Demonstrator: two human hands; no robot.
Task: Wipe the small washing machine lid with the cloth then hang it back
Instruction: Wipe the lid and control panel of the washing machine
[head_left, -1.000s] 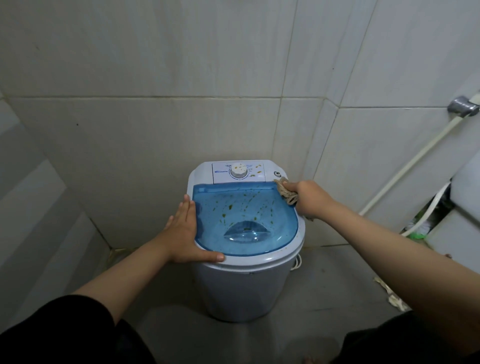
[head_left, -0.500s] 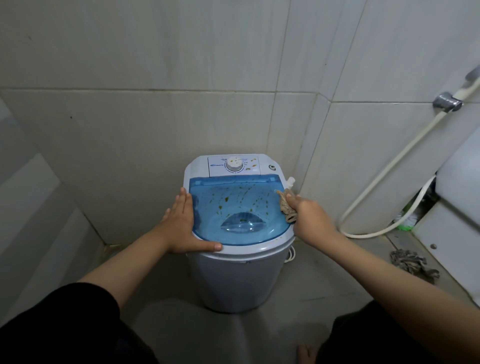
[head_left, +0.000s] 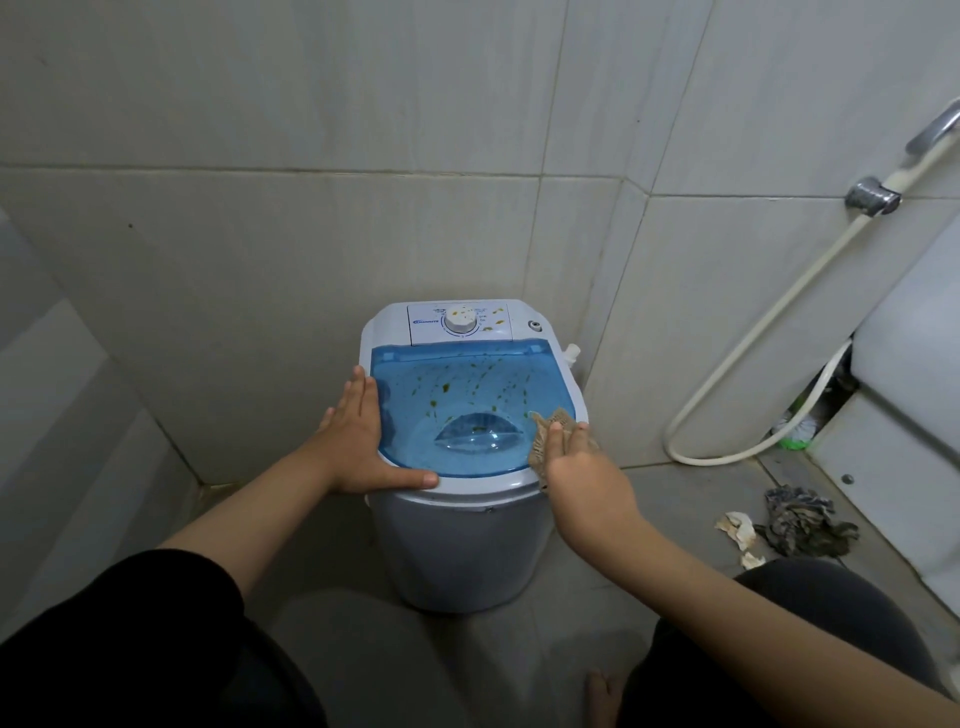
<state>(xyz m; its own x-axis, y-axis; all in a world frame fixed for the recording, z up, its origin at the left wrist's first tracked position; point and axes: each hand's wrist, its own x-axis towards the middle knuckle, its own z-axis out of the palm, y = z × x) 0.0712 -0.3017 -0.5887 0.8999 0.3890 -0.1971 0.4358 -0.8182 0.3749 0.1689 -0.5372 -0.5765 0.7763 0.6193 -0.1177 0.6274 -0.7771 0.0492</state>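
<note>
A small white washing machine (head_left: 457, 551) stands in the tiled corner. Its translucent blue lid (head_left: 467, 400) is speckled with yellow-green spots. My left hand (head_left: 358, 441) lies flat on the lid's left rim, fingers spread, thumb along the front edge. My right hand (head_left: 582, 473) presses a beige cloth (head_left: 545, 436) onto the lid's right front edge; the hand hides part of the cloth. The control panel with a white dial (head_left: 461, 323) sits behind the lid and also carries spots.
A white hose (head_left: 769, 322) runs from a wall tap (head_left: 872, 196) down to the floor on the right. A dark crumpled rag (head_left: 800, 525) and white scraps lie on the floor beside a white fixture (head_left: 914, 405). Tiled walls close in behind and left.
My right hand has slid the cloth from the lid's back right corner forward along the right edge to the front right. My left hand has stayed on the left rim.
</note>
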